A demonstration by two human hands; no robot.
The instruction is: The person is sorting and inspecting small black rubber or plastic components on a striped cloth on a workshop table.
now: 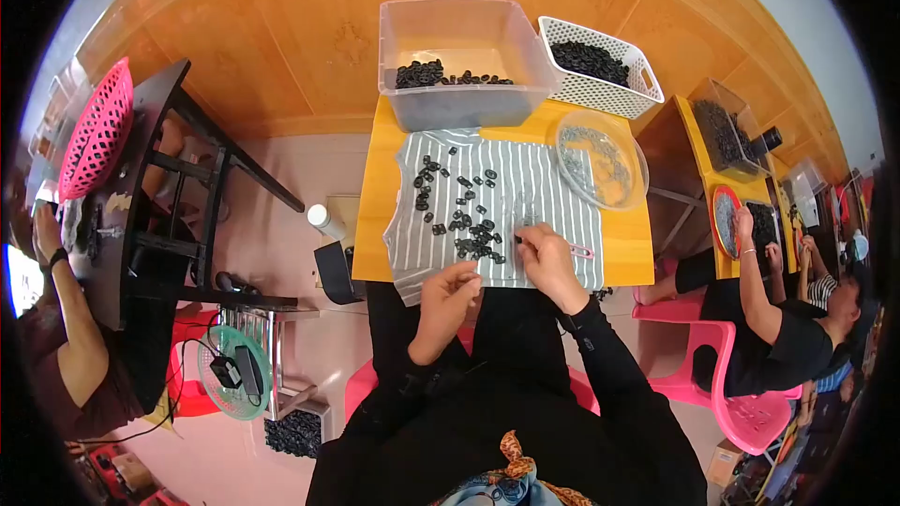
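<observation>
A grey-and-white striped cloth (553,187) lies over the wooden table, with many small black oval plastic pieces (478,242) scattered across its left and middle. My right hand (551,267) is above the cloth, thumb and fingers pinched on a small black piece (518,239). Just beyond those fingertips lie some tiny silvery bits (530,217), too small to name. A thin pink-handled tool (581,250) rests on the cloth, partly behind my right hand. At the near edge, my left hand (444,307) is closed, thumb against fingers; whatever it may hold is hidden.
At the table's back stand a clear plastic bin (459,108) and a white perforated basket (600,89), both containing black pieces. A round clear tray (640,178) of small silvery parts sits at the right. People work at side tables; a white bottle (323,219) stands left of my table.
</observation>
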